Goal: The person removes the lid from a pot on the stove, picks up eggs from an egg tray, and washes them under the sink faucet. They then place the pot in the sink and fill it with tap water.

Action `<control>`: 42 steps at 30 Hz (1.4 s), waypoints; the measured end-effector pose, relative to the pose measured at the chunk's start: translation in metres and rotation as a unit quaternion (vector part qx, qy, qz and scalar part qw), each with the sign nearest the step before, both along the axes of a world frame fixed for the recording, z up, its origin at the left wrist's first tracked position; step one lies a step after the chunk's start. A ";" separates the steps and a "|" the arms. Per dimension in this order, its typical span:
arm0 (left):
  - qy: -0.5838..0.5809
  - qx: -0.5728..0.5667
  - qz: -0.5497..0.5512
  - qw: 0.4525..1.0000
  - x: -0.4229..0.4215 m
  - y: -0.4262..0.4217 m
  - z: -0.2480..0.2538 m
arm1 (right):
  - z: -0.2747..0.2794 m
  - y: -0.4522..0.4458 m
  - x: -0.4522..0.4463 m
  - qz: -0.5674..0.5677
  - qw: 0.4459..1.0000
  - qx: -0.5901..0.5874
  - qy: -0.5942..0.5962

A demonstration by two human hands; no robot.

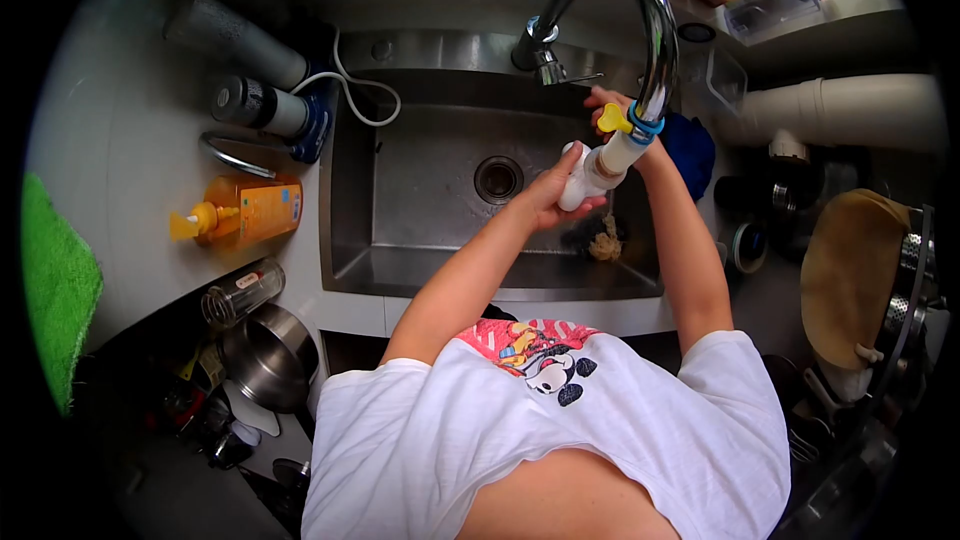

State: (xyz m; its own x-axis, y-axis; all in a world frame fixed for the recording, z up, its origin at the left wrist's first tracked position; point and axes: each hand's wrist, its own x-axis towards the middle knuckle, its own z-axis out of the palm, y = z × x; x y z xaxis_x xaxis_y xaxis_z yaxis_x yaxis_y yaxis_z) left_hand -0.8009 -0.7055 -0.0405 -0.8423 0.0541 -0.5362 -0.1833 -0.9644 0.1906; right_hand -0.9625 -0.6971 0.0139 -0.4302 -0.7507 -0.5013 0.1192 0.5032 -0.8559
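Observation:
Over the steel sink (430, 180), my left hand (553, 195) is closed on a white rounded object (577, 180), with the thumb above it and the fingers beneath. This object is right at the pale nozzle of the chrome faucet (660, 30), which has a blue ring and a yellow tab (613, 119). Behind the nozzle, my right hand (612, 103) is near the faucet lever (582, 78), its visible fingers apart. The spout hides part of that hand, and whether it touches the lever is unclear.
A drain (498, 180) is in the sink floor, and a beige scrubber (606, 240) lies at its right side. On the left are an orange pump bottle (255, 212), a glass jar (243, 292) and a metal pot (268, 355). A blue item (690, 155) is at the sink's right.

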 end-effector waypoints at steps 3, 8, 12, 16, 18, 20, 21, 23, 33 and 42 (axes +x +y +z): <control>-0.026 -0.048 -0.014 0.998 0.005 -0.004 0.001 | -0.019 0.032 0.013 0.033 0.998 -0.053 -0.008; -0.024 -0.095 -0.046 0.994 0.011 -0.001 0.010 | 0.009 0.054 0.054 0.121 0.988 -0.051 -0.077; -0.023 -0.062 -0.024 0.998 0.022 0.003 0.009 | 0.006 0.060 0.068 0.106 0.990 -0.072 -0.055; -0.028 -0.067 -0.015 0.997 0.034 0.002 0.019 | -0.024 0.058 0.071 0.034 0.991 -0.081 -0.102; -0.015 -0.094 -0.014 0.995 0.039 -0.001 0.023 | -0.028 0.053 0.074 -0.048 0.981 -0.069 -0.177; -0.001 -0.121 -0.012 0.993 0.042 -0.002 0.020 | -0.021 0.051 0.077 -0.035 0.977 -0.067 -0.200; -0.008 -0.112 -0.010 0.994 0.042 -0.002 0.013 | -0.015 0.049 0.079 -0.025 0.972 -0.063 -0.223; -0.014 -0.102 -0.007 0.995 0.044 -0.003 0.010 | -0.007 0.052 0.086 0.028 0.985 -0.077 -0.150; -0.041 -0.163 0.007 0.986 0.042 0.000 0.019 | -0.008 0.049 0.083 -0.027 0.965 -0.074 -0.248; -0.045 -0.163 -0.019 0.985 0.043 -0.003 0.030 | -0.005 0.052 0.082 -0.004 0.989 -0.102 -0.105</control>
